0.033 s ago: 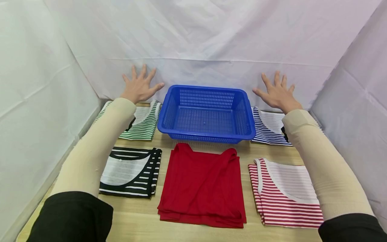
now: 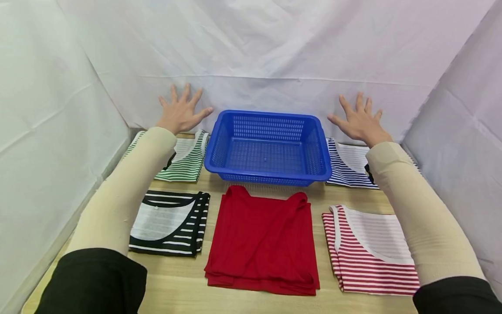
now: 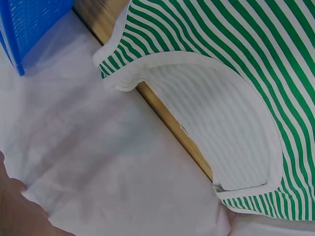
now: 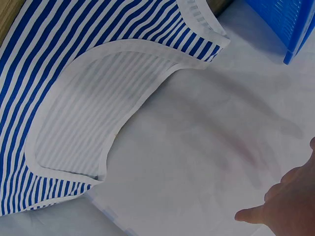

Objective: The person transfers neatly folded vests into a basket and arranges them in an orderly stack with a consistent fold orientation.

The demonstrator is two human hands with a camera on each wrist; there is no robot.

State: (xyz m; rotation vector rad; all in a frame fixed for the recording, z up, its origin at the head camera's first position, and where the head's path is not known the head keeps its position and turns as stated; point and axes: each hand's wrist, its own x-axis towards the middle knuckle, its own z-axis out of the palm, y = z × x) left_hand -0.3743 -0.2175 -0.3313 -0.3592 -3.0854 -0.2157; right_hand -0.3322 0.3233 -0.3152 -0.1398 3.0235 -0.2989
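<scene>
My left hand is held up with fingers spread, left of a blue plastic basket, and holds nothing. On the basket's other side my right hand is raised the same way, also with nothing in it. Below the left hand lies a folded green-and-white striped tank top, partly covered by the forearm in the head view. A blue-and-white striped tank top lies folded below the right hand. In front of the basket, a red folded top lies flat. The basket has nothing in it.
A black-and-white striped top lies at front left, partly behind the left sleeve. At front right is a folded red-and-white striped top. White cloth walls enclose the wooden table at the back and both sides.
</scene>
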